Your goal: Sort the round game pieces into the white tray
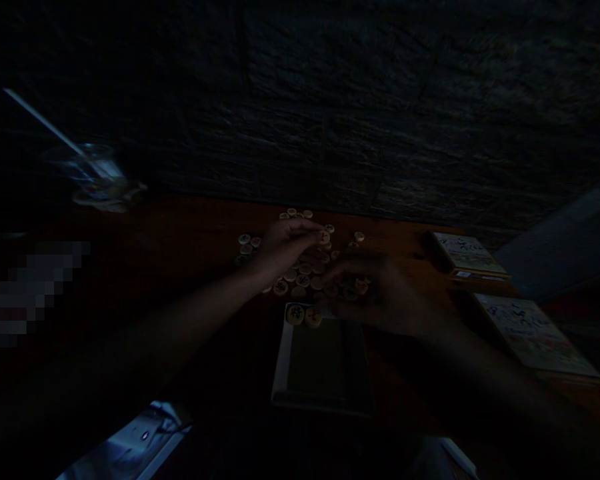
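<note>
Many round wooden Chinese chess pieces (303, 281) lie loose on the brown table. My left hand (285, 250) reaches over them from the left, its thumb and fingertips pinched on one piece (325, 237). My right hand (385, 293), somewhat blurred, hovers at the right side of the pile. Its fingers are curved and apart from the thumb, with pieces showing in the gap. Below the pile is a shallow box (280, 373) with a pale rim. Two chess pieces (304, 315) rest side by side at its top left corner, characters facing up.
Two flat printed boxes (467, 255) (535, 333) lie on the right of the table (400, 233). At the far left stands a clear cup (97, 170) with a straw. A dark stone wall (300, 133) runs behind. A lit screen (135, 443) shows at the bottom left. The scene is very dim.
</note>
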`<state>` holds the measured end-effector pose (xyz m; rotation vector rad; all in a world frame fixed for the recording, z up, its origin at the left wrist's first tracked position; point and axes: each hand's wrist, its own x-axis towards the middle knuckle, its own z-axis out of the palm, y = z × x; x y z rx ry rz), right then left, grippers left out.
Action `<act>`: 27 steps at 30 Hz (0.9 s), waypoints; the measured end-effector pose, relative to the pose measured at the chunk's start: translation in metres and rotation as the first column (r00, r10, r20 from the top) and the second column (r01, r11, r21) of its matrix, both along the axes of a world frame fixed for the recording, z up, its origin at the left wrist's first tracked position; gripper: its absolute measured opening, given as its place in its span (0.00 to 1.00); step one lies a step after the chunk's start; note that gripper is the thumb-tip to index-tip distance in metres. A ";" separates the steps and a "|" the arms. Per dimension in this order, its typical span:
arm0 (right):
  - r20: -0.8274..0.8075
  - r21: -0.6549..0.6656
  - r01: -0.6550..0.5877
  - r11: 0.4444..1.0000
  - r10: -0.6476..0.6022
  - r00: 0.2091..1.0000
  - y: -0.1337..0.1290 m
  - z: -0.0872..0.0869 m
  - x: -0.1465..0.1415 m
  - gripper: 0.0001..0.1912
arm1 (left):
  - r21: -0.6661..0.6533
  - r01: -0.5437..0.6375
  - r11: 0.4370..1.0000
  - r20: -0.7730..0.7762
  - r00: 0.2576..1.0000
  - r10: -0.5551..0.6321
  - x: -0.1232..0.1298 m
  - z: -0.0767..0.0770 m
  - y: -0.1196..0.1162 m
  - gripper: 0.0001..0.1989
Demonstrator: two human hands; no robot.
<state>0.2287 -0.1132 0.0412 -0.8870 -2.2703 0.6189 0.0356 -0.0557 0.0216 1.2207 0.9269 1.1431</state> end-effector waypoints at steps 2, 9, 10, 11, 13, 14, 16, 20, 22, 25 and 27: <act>0.113 -0.083 -0.172 0.982 0.181 0.977 -0.006 -0.001 -0.004 0.12 | 0.000 -0.030 1.000 -0.013 0.999 0.030 -0.001 0.000 0.002 0.07; 0.171 -0.126 -0.193 0.973 0.213 0.962 -0.008 -0.008 -0.010 0.17 | -0.014 0.000 1.000 -0.024 1.000 0.000 0.001 -0.001 0.001 0.09; 0.169 -0.136 -0.193 0.972 0.215 0.962 -0.008 -0.008 -0.009 0.16 | -0.017 0.003 1.000 -0.017 1.000 -0.003 0.001 -0.001 0.001 0.09; 0.159 -0.154 -0.198 0.968 0.222 0.962 -0.007 -0.008 -0.009 0.14 | -0.019 0.008 1.000 -0.011 1.000 -0.008 0.001 -0.002 0.001 0.09; 0.107 -0.206 -0.215 0.955 0.240 0.965 -0.005 -0.007 -0.008 0.14 | -0.022 0.015 1.000 0.000 1.000 -0.015 0.000 -0.002 0.002 0.09; 0.078 -0.234 -0.221 0.947 0.245 0.966 -0.004 -0.006 -0.007 0.13 | -0.020 0.018 1.000 0.008 1.000 -0.018 0.000 -0.002 0.002 0.09; 0.033 -0.266 -0.226 0.937 0.243 0.969 -0.002 -0.005 -0.006 0.14 | -0.009 0.016 1.000 0.028 0.999 -0.016 -0.001 -0.002 0.002 0.08; 0.045 -0.257 -0.196 0.946 0.214 0.976 -0.002 -0.004 -0.006 0.13 | -0.009 0.003 1.000 0.023 1.000 -0.003 -0.001 0.001 0.002 0.06; 0.067 -0.249 -0.194 0.949 0.216 0.974 -0.002 -0.003 -0.006 0.11 | -0.009 0.006 1.000 0.010 1.000 -0.006 -0.001 0.002 0.003 0.06; 0.081 -0.219 -0.219 0.951 0.241 0.967 -0.002 -0.003 -0.005 0.11 | -0.008 0.014 1.000 0.014 1.000 -0.014 -0.001 0.000 0.004 0.05; 0.078 -0.207 -0.229 0.951 0.250 0.965 -0.003 -0.004 -0.005 0.11 | -0.003 0.024 1.000 0.035 0.999 -0.024 -0.001 -0.001 0.005 0.05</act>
